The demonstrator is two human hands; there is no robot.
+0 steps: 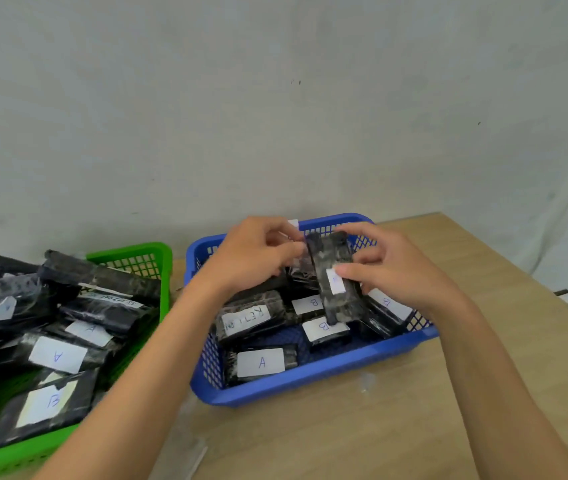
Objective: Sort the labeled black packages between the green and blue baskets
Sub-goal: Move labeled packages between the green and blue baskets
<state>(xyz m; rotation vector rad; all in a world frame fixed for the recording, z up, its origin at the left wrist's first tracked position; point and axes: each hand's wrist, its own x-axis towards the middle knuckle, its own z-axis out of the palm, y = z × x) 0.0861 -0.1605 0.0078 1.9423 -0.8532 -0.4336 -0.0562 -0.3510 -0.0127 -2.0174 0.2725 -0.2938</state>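
- The left hand (258, 254) and the right hand (393, 271) are close together. Both pinch one black package (339, 258) near its upper end and hold it tilted over the blue basket (310, 382).
- The right thumb lies just beside the package's white label (335, 282), whose letter is too blurred to read.
- The package looks light and fairly stiff under glossy, crinkled film. That film is probably slippery, so a grip across the long edges, clear of the label, seems safest.
- In the blue basket the other packages lie flat. An "A" label (261, 362) sits at the front and three "B" labels are behind it, one of them (324, 327) just under the held package.
- A handwritten strip (246, 318) seems to begin "RE"; the rest is unclear.
- The green basket (130, 251), at the left, is heaped with packages. One shows an "A" (57, 355) and one a "B" (52, 400); a long written strip (112, 301) cannot be read.
- Both baskets hold mixed letters, so much sorting seems left.
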